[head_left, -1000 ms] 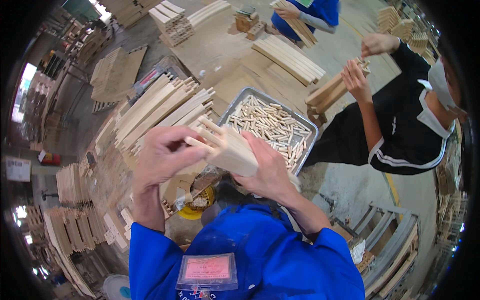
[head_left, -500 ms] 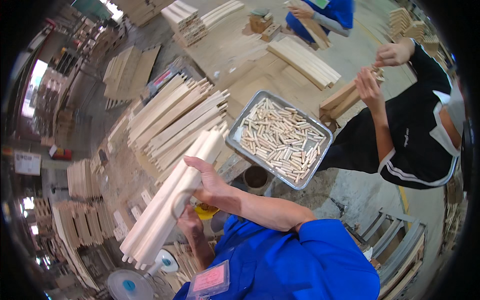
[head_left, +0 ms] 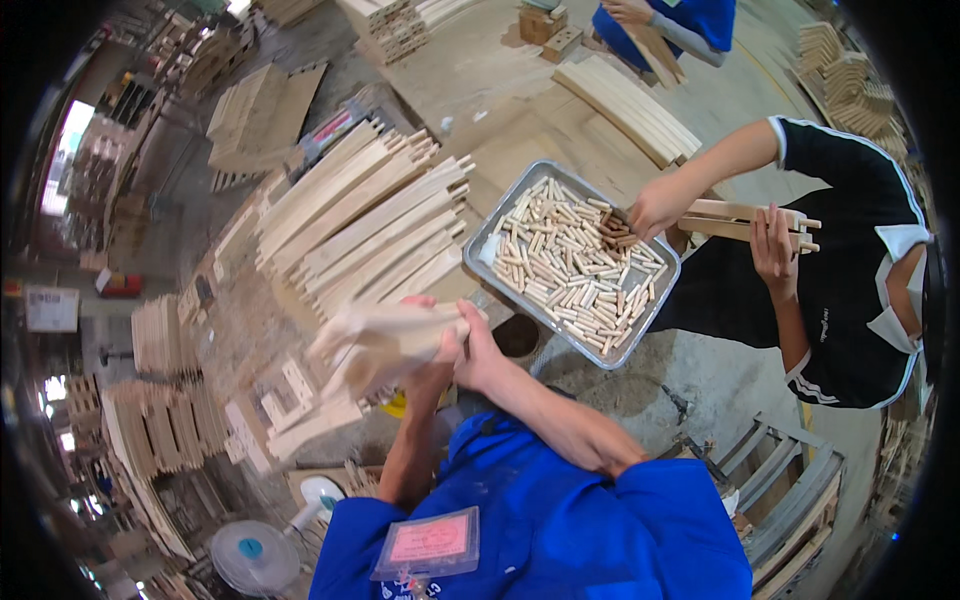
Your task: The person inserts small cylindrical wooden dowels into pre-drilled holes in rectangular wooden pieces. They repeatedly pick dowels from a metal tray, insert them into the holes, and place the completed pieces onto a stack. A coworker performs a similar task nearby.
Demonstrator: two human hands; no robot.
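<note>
A bundle of pale wooden bars [head_left: 385, 342] hangs in front of me, its far-left part smeared by motion. My left hand [head_left: 432, 368] is closed around the bundle's right part, with some fingers hidden behind the wood. Right beside it, my right hand [head_left: 478, 348] grips the same end, close against the left. Just beyond them lies a stack of wooden bars with dowel-like ends [head_left: 375, 225] on the table. To the right of that stack, a metal tray [head_left: 540, 320] holds many short wooden dowels [head_left: 575, 255].
At the right, a co-worker's hand [head_left: 655, 208] reaches into the tray; the other hand [head_left: 775, 250] holds doweled bars. More bars [head_left: 630, 110] lie at the back. Notched wood pieces [head_left: 290, 395] lie left of my hands, a fan [head_left: 255, 560] below.
The bundle has swung from a steep slant to a flatter one. My left hand has risen beside my right. The co-worker has reached into the tray. My view has shifted slightly.
</note>
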